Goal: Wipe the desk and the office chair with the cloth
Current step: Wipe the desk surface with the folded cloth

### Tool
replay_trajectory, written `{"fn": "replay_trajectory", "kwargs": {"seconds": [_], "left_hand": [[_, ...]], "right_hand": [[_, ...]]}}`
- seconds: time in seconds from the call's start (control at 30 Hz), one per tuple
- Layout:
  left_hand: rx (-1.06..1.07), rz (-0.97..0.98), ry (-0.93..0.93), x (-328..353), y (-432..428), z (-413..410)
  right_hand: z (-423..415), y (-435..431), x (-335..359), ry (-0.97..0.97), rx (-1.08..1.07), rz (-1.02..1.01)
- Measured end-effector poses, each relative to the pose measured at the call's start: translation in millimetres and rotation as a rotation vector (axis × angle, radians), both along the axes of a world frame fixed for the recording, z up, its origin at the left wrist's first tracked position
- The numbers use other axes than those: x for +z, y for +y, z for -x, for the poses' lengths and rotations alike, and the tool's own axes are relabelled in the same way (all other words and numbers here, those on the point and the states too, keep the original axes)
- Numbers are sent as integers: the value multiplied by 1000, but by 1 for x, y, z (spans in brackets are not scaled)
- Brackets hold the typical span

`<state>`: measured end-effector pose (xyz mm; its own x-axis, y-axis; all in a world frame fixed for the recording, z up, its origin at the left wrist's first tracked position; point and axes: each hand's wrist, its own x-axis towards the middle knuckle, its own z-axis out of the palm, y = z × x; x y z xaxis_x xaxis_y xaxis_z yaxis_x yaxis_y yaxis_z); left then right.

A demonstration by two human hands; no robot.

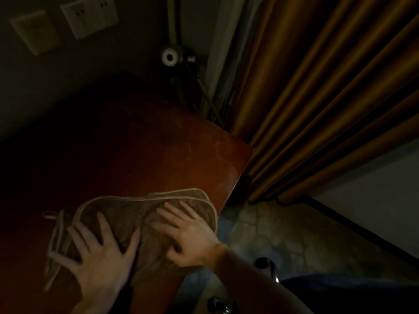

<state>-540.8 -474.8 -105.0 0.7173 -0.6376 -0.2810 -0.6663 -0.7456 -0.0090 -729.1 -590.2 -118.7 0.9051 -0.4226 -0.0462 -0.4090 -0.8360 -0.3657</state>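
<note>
Both my hands flat on the cloth, fingers spread wide, nothing gripped, just pressing down. Left hand on the cloth's left half, right hand on the right half, close to the desk's right edge. Cloth sits at the near right corner of the desk; its right hem overhangs the edge slightly.

Smear marks visible on the desk further back toward the far right corner, so I'd judge the desk isn't finished.

Risks:
- Flat palms, no grip: a push to the right could slide the cloth off the edge onto the floor.
- Loose trim loop at the cloth's left end could snag or bunch under my left hand.
- Dim light, easy to miss patches.

Chair: only chrome bits at bottom right, likely its frame, can't tell for sure.
</note>
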Motion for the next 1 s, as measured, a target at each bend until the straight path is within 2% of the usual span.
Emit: {"fn": "replay_trajectory", "kwargs": {"seconds": [0.07, 0.17, 0.23, 0.47, 0.8, 1.0], "left_hand": [[-263, 91, -105, 7, -4, -30], [-812, 128, -207, 4, -11, -71], [-1026, 110, -178, -4, -13, -79], [-855, 118, -92, -13, -6, -76], [-300, 138, -25, -6, 16, -11], [-245, 187, -39, -15, 13, -6]], "right_hand": [[-13, 24, -1, -85, -287, 41], [-40, 46, 0, 14, -784, -49], [-49, 49, -4, 89, -856, -45], [-51, 30, -16, 103, -725, 65], [-54, -28, -17, 93, -341, 104], [-65, -64, -15, 70, -131, 131]]}}
